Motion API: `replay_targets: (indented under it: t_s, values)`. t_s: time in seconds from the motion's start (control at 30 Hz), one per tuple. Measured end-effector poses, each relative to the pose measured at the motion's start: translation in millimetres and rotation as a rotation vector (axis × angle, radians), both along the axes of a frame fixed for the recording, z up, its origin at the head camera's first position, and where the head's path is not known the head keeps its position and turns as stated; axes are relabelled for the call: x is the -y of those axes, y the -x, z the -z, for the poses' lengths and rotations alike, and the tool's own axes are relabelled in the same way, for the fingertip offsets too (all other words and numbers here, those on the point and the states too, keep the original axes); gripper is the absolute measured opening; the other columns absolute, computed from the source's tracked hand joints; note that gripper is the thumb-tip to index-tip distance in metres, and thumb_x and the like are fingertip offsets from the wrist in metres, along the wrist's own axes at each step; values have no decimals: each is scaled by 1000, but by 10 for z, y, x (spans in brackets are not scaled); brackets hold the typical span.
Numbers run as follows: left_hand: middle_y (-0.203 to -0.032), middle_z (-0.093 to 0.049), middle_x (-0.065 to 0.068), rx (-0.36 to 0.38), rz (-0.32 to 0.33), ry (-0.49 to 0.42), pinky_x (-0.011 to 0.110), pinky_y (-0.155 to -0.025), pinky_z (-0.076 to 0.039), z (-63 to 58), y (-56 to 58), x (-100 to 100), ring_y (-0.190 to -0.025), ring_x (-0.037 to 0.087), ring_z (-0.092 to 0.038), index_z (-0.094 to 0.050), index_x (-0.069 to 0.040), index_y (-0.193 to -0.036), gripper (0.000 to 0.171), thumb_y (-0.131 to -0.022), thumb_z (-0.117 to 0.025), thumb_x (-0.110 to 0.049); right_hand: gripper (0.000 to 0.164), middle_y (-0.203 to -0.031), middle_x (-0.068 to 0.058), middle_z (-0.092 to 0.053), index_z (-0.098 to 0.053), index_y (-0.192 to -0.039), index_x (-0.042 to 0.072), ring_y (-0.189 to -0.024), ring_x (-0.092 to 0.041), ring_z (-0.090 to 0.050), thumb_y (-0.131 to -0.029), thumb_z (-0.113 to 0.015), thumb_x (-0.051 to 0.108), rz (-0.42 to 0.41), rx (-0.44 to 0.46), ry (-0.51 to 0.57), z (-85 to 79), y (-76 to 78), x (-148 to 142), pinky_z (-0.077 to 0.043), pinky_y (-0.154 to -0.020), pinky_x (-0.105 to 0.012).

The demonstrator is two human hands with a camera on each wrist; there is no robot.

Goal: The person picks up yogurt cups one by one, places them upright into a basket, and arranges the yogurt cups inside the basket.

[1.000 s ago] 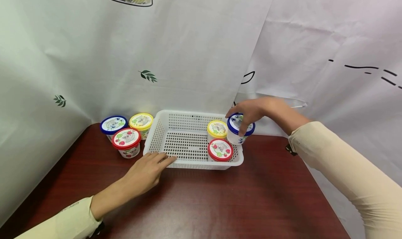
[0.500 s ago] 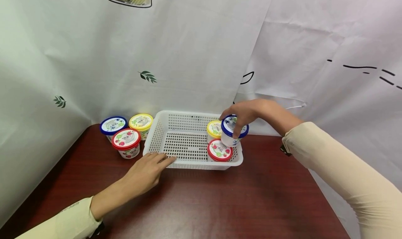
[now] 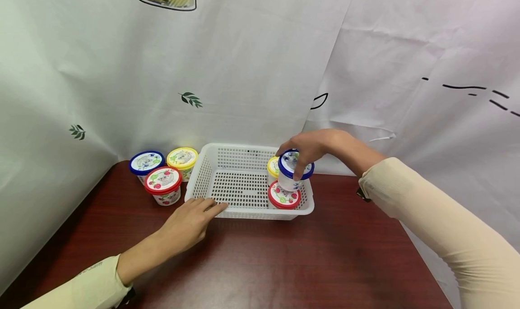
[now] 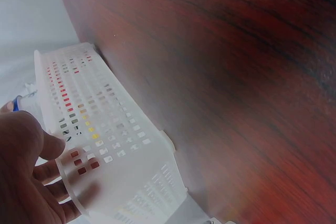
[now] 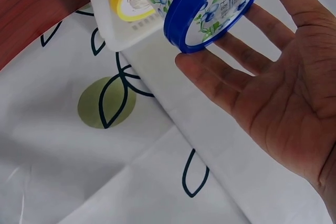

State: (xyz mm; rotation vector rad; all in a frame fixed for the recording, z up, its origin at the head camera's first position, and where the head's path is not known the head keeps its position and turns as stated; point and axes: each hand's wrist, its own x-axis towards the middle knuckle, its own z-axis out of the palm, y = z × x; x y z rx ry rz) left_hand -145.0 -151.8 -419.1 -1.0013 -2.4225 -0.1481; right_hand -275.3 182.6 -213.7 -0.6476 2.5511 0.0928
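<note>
In the head view my right hand (image 3: 310, 144) holds a blue-lidded tub (image 3: 287, 182) by its lid, above the right end of a white plastic basket (image 3: 243, 211). Blueberries are printed on this tub (image 5: 184, 9) in the right wrist view, where thumb and fingers span its lid. Below and around it in the basket are a yellow-lidded tub (image 3: 272, 167), partly hidden, and a red-lidded tub (image 3: 284, 197) at the front. My left hand (image 3: 188, 221) grips the basket's front left rim; in the left wrist view its fingers (image 4: 46, 171) pass behind the wall.
Left of the basket, three more tubs stand on the dark red wooden table (image 3: 252, 264): one blue-lidded (image 3: 147, 161), one yellow-lidded (image 3: 182, 158) and one red-lidded (image 3: 163, 180). A white printed cloth (image 3: 252, 74) hangs right behind the basket.
My right hand has carried the blue-lidded tub leftward from the basket's right edge, so that it now covers more of the yellow-lidded tub. The left hand keeps its place on the rim.
</note>
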Motion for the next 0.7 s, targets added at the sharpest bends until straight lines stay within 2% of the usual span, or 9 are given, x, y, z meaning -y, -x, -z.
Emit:
replay_targets:
  t_s: [0.4, 0.7]
  values:
    - [-113, -77, 6, -1, 0, -1, 45, -91, -63, 0, -6, 6, -100, 28, -73, -77, -12, -138, 58, -83, -76, 7, 89, -166, -12, -56, -55, -166, 32, -145, -35, -58, -87, -96, 41, -45, -2, 35, 6, -36, 107, -62, -113, -51]
    - [-113, -76, 7, -1, -1, -4, 46, -91, -63, 6, 0, 6, -100, 28, -73, -78, -12, -138, 58, -83, -76, 7, 91, -170, -11, -52, -53, -168, 33, -153, -35, -53, -88, -95, 42, -52, -1, 50, 11, -48, 163, -59, -116, -52]
